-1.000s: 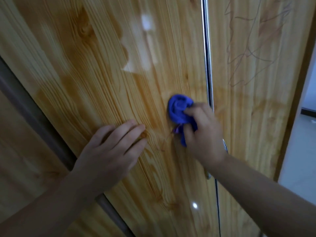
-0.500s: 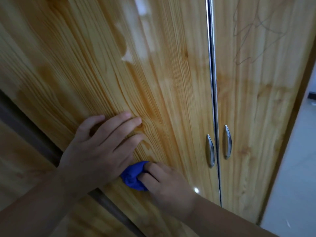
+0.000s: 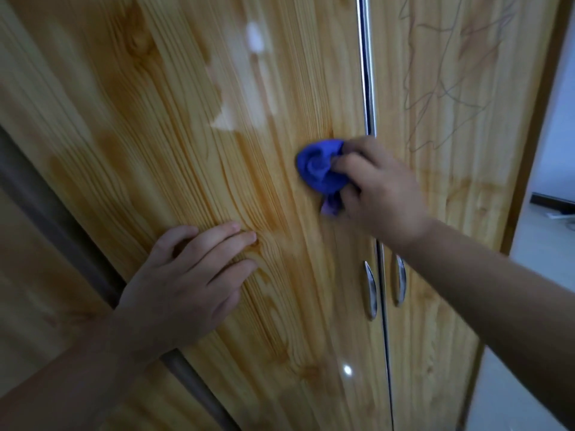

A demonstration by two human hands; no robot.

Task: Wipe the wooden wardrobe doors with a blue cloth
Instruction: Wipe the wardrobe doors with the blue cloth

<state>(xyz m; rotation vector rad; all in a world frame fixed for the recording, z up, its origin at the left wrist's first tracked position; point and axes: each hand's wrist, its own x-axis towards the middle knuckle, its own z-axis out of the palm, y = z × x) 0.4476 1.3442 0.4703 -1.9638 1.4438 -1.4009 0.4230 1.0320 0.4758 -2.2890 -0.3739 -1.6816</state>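
Wooden wardrobe: the left door [image 3: 193, 126] fills most of the view, glossy, pale pine grain with darker amber bands, bright light reflections on its upper middle and one small glint low down near the seam. The right door [image 3: 451, 213] adjoins it across a narrow vertical seam edged with a metal strip [image 3: 365, 73]; thin pencil-like scribble lines [image 3: 441, 98] mark its upper part. A further wood panel [image 3: 37, 290] lies at the far left, separated from the left door by a dark diagonal gap. Pale floor [image 3: 541, 259] shows at the right edge beyond the wardrobe side. Right forearm enters from the lower right, crossing in front of the right door. The left hand [image 3: 186, 284] rests flat against the lower left door, fingers extended and close together, gripping nothing. The right hand [image 3: 379, 191] is closed around the blue cloth [image 3: 320, 166], which is bunched into a wad and pressed to the left door just left of the seam, at mid height, above the handles; a small tail of cloth hangs below the hand. Two curved metal handles [image 3: 370, 290] sit either side of the seam, lower down, one per door, neither touched.
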